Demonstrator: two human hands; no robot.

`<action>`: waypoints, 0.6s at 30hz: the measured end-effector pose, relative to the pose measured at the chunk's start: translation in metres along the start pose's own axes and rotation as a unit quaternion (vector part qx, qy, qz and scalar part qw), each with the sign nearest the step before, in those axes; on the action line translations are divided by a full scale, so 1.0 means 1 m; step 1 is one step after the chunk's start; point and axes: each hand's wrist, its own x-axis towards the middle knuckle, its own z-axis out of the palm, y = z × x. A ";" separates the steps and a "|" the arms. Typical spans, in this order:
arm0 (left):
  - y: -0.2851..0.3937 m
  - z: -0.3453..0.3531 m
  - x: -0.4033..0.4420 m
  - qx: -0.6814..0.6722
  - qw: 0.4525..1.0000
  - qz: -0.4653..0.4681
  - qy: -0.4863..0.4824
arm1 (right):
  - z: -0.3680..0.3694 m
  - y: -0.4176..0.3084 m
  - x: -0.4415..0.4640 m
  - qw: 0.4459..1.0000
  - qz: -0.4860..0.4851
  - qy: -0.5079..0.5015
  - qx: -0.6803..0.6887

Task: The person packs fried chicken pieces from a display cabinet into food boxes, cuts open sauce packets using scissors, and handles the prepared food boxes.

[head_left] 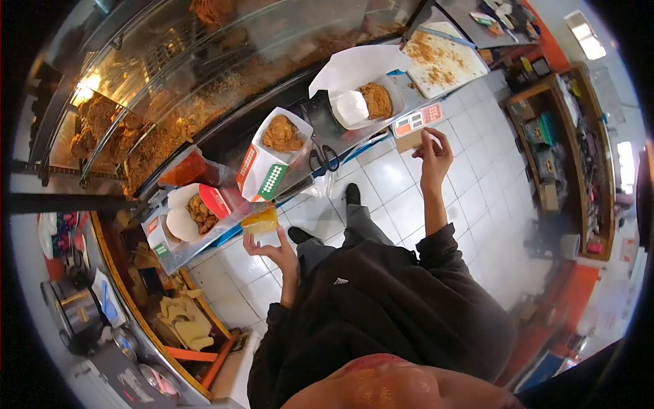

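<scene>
A small yellow packet point(260, 221) is held between the thumb and fingers of my left hand point(271, 253), beside the counter edge. My right hand point(436, 158) pinches a red-and-white printed card point(417, 120) with a brown lower part. Between the hands, an open carton point(253, 168) holds fried chicken point(282, 133), with black scissors point(323, 159) beside it. Farther right, a white-lined box point(398, 90) contains fried chicken and a white packet point(351, 108). At the left, another box point(158, 236) holds chicken pieces point(202, 213) and a round pale item point(182, 223).
A glass display case point(170, 75) with fried chicken runs behind the counter. A crumb-covered white board point(443, 61) lies at the back right. Wooden shelves point(579, 157) stand right; an orange-edged wooden unit point(146, 300) is at left. White tiles point(388, 174) cover the floor.
</scene>
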 end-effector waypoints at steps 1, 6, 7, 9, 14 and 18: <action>0.007 0.011 -0.003 0.005 1.000 0.016 0.019 | -0.008 0.007 0.010 1.000 0.023 -0.011 0.007; 0.048 0.077 0.007 -0.230 0.951 -0.193 -0.070 | -0.011 0.063 0.078 0.991 -0.029 -0.123 -0.044; 0.054 0.092 0.010 -0.307 0.897 -0.296 -0.116 | -0.012 0.086 0.099 0.975 -0.081 -0.139 -0.151; 0.055 0.129 0.017 -0.346 0.872 -0.342 -0.052 | -0.004 0.116 0.137 0.960 -0.130 -0.160 -0.189; 0.032 0.182 0.044 -0.394 0.877 -0.262 0.085 | 0.023 0.143 0.177 0.902 -0.052 -0.329 -0.276; 0.012 0.185 0.062 -0.367 0.880 -0.228 0.200 | 0.035 0.169 0.182 0.890 -0.140 -0.306 -0.307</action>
